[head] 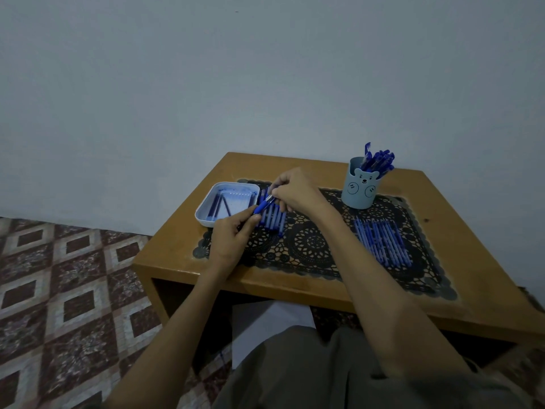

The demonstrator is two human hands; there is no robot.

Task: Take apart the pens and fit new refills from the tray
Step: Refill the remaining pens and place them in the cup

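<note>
While the left hand [233, 231] grips it, the pen [263, 206] meets the right hand [290, 190].

A low wooden table [477, 261] stands against a plain grey wall [206, 84]; a black lace mat [309, 247] covers its top; diamond-patterned flooring [59, 276] spreads left; a white sheet [265, 324] lies beneath.

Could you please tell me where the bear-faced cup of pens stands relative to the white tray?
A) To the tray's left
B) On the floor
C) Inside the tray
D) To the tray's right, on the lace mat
D: the bear-faced cup stands on the lace mat, well to the right of the tray.
</note>
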